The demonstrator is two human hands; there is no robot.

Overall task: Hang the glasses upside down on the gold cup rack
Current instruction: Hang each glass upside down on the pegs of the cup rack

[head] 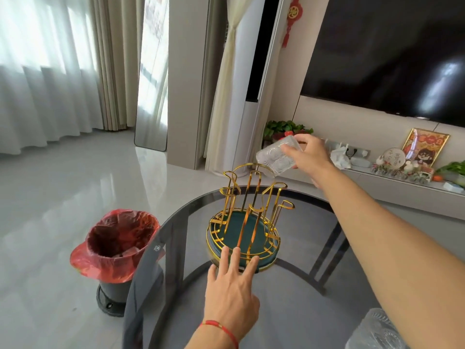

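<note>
Nearest us, at the near right of the gold cup rack (247,215), a second patterned glass (375,329) waits on the dark glass table (297,311), while our left hand (232,295) lies flat with fingers spread, holding nothing, its fingertips (236,251) touching the rack's teal tray (270,261) at the near rim. Beyond the rack and just above its far-right prongs, our right hand (310,154) grips a clear glass (275,156) tipped on its side, fingers wrapped round its base end and its open mouth angled down toward the rack. We judge the rim could strike a prong or the curved handle and slip, since the glass is tilted, not yet upside down.
</note>
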